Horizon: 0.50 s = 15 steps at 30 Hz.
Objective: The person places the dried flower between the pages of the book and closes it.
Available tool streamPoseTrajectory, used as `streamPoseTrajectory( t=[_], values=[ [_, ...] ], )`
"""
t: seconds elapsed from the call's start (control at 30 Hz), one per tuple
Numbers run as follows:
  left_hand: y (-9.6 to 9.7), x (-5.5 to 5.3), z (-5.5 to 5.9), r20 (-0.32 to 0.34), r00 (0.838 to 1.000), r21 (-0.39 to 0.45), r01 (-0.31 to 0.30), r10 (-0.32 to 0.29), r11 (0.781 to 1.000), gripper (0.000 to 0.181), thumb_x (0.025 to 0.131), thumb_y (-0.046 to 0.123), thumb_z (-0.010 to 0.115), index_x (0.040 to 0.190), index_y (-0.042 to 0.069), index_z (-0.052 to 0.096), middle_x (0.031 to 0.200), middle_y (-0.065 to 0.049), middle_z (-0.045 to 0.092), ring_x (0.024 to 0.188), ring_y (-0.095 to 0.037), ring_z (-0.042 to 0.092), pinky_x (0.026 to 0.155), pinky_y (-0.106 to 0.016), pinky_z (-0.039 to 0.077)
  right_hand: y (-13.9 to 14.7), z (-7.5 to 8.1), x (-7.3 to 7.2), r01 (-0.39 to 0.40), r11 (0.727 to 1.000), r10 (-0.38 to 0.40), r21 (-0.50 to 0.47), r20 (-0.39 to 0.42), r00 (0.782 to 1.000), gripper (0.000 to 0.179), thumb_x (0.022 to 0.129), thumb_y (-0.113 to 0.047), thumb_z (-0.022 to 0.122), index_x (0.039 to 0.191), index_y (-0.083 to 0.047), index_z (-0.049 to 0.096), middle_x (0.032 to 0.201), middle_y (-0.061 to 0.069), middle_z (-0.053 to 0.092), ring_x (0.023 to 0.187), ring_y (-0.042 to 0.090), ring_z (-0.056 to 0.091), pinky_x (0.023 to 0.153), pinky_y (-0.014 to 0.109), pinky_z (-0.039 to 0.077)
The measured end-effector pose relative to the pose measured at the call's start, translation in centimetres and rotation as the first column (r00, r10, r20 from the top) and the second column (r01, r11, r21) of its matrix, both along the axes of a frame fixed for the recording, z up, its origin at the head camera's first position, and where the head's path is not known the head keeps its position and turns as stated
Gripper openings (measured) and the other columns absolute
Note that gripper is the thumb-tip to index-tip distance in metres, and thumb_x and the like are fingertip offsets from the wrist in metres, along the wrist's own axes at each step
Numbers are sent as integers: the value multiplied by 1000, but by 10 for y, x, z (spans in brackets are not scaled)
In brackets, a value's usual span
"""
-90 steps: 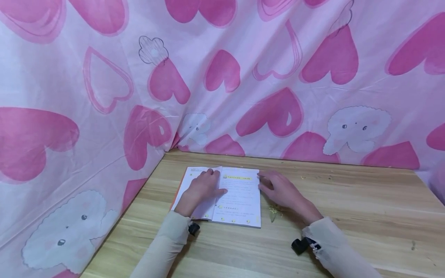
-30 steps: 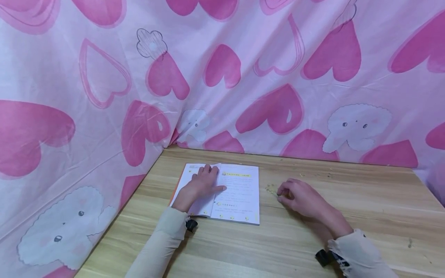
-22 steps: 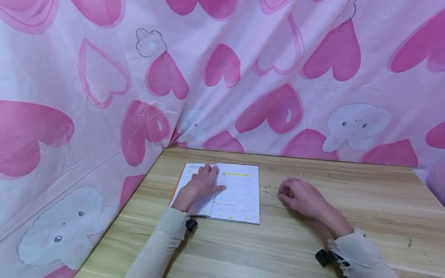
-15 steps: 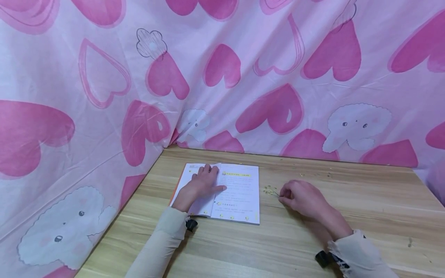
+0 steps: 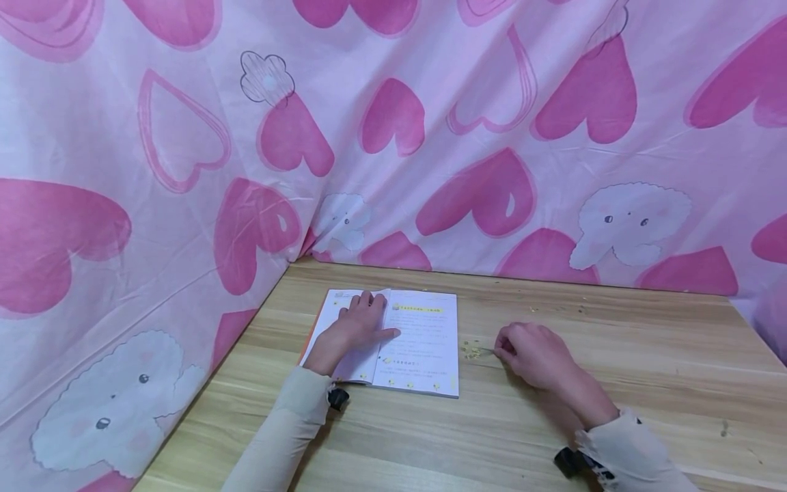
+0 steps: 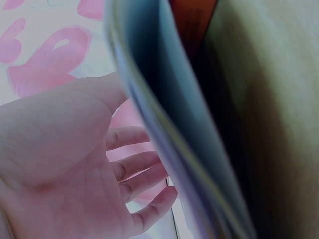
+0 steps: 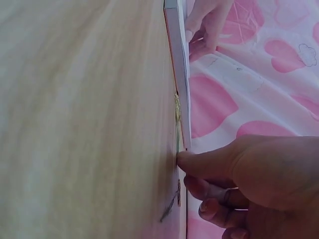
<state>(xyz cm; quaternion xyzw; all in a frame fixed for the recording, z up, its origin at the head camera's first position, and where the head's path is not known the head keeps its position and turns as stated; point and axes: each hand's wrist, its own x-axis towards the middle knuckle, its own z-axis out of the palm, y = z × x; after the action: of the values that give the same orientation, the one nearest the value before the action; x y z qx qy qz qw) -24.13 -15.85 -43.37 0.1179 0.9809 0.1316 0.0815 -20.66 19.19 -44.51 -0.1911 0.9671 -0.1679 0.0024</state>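
An open book (image 5: 424,342) with printed white pages lies on the wooden table. My left hand (image 5: 356,328) rests across its left page and inner fold, thumb stretched onto the right page. In the left wrist view, this hand's fingers (image 6: 134,174) are spread and the book's page edges (image 6: 184,164) stand close up. To the right of the book, my right hand (image 5: 535,355) pinches the thin stem of a small sprig of yellow flowers (image 5: 472,352) between thumb and fingers. Its flower head (image 7: 177,107) lies low, beside the book's right edge.
Tiny yellowish bits (image 5: 533,310) are scattered over the back of the table (image 5: 652,383). A pink heart-patterned cloth (image 5: 393,184) hangs behind and along the left side. A small dark mark (image 5: 725,428) shows on the right.
My right hand has left the book's right edge, moved right and taken hold of the sprig's stem. The sprig has shifted and turned, its flowers toward the book. My left hand stays put.
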Motion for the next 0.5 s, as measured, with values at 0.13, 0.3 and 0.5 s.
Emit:
streamPoseTrajectory(
  t=[0.13, 0.3, 0.5],
  values=[
    [0, 0, 0, 0, 1000, 1, 3, -3, 1000, 68, 100, 53, 74, 146, 10, 49, 138, -17, 50, 123, -36, 49, 103, -60, 47, -2, 0, 4, -8, 1000, 8, 16, -22, 1000, 7, 96, -15, 82, 91, -16, 77, 83, -6, 65, 74, 12, 55, 73, 36, 52],
    [0, -1, -1, 7, 1000, 1, -1, 1, 1000, 70, 100, 54, 74, 148, 10, 48, 138, -16, 49, 125, -36, 49, 104, -61, 47, -2, 0, 7, -14, 999, 16, 34, -55, 998, 14, 97, -12, 80, 87, -18, 71, 83, -6, 63, 74, 13, 53, 71, 36, 49],
    [0, 0, 0, 9, 1000, 19, 1, -1, 1000, 69, 100, 53, 75, 147, 10, 48, 137, -16, 49, 124, -36, 48, 103, -61, 46, -1, -1, 7, -8, 1000, 9, 15, -58, 998, 14, 98, -10, 76, 89, -17, 69, 85, -5, 62, 74, 13, 52, 71, 36, 49]
  ],
)
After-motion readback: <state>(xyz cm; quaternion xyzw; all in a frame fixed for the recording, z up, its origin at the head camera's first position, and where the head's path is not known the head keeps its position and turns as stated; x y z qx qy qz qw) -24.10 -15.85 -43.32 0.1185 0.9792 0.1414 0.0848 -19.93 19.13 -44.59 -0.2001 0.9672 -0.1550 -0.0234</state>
